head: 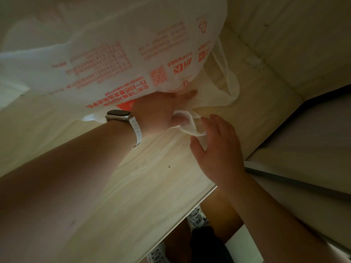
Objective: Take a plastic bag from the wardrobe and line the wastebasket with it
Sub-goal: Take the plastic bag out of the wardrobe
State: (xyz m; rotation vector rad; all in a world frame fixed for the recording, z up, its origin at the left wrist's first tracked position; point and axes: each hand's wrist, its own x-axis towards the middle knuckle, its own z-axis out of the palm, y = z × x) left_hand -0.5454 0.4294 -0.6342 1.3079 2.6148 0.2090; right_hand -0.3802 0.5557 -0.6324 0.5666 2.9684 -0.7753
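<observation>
One plastic bag (117, 54), long axis left-right, handles (228, 80) pointed right, left hand (163, 111) pinched it, right hand (218, 147) released.

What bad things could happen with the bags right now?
The left hand pinches only a thin bit of the small plastic bag, so it might slip or tear. The big printed bag sits right against that hand on the shelf, so pulling could drag it off. The right hand is open and grips nothing.

Thin, translucent, crinkled plastic bag (121, 54) with red print lies on a pale, matt wood-grain shelf (133, 186).
</observation>
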